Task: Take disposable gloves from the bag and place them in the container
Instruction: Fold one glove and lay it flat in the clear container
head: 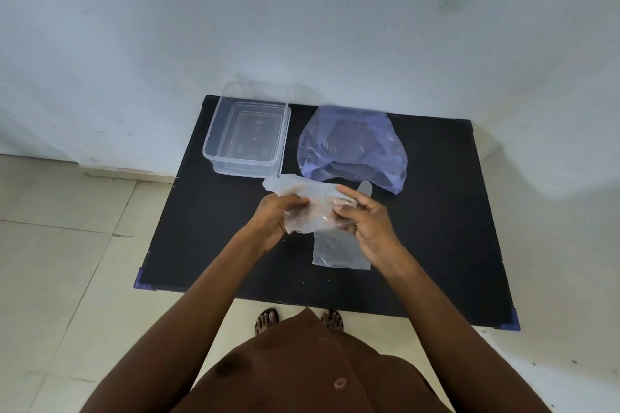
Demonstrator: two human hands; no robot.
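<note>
A thin, clear disposable plastic glove [308, 208] is held above the middle of a black rectangular table [208, 245], stretched between both hands. The film is crumpled and nearly see-through, so the fingers behind it show as a reddish blur; one edge flaps up toward the far left, near the container's front corner. The left hand [273, 220] is closed around the glove's left side, thumb and fingers pinching the film. The right hand [367, 221] pinches the right side between thumb and forefinger, its other fingers loosely curled.

Under the hands, a second clear plastic glove [340, 253] lies flat on the table, its cuff end toward the person and one fingertip showing beyond the right hand.

A clear rectangular plastic container [246, 137] stands open at the table's far left, with nothing visible inside. To its right sits a rumpled translucent blue-violet plastic bag [352, 147], its mouth facing the person, close to the flat glove's fingertip.
</note>
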